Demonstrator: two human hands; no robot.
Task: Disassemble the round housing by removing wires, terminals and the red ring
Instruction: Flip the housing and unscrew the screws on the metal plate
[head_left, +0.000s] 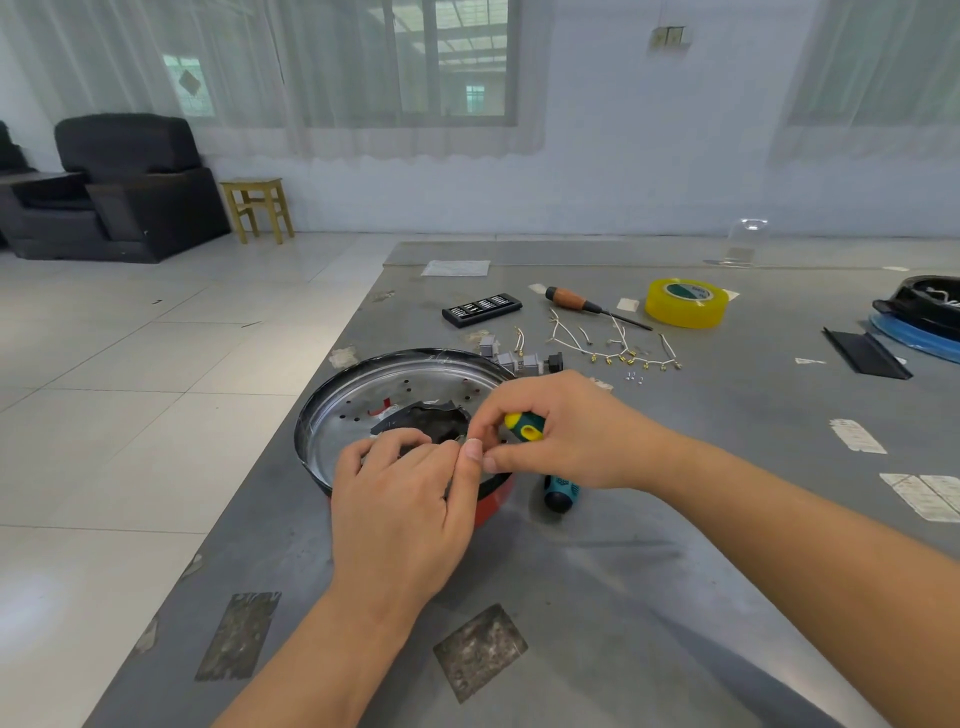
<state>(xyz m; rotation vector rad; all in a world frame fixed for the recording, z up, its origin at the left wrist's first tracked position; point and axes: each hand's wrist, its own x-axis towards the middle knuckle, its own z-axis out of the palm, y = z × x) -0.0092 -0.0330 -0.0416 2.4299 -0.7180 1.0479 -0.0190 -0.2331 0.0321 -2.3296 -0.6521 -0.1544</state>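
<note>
The round housing is a shallow metal dish with a black rim, lying on the grey table; black material lies at its centre. Its red ring shows under the near right rim. My left hand curls its fingers over the near rim, thumb up beside my right thumb. My right hand holds a yellow and teal screwdriver and pinches something tiny at the rim; what it is stays hidden. Loose white wires with brass terminals and grey terminal blocks lie beyond the housing.
Farther back lie a black bit case, a wooden-handled screwdriver and a yellow tape roll. A black strip and a black and blue object sit at the right. The table's left edge runs diagonally beside the housing.
</note>
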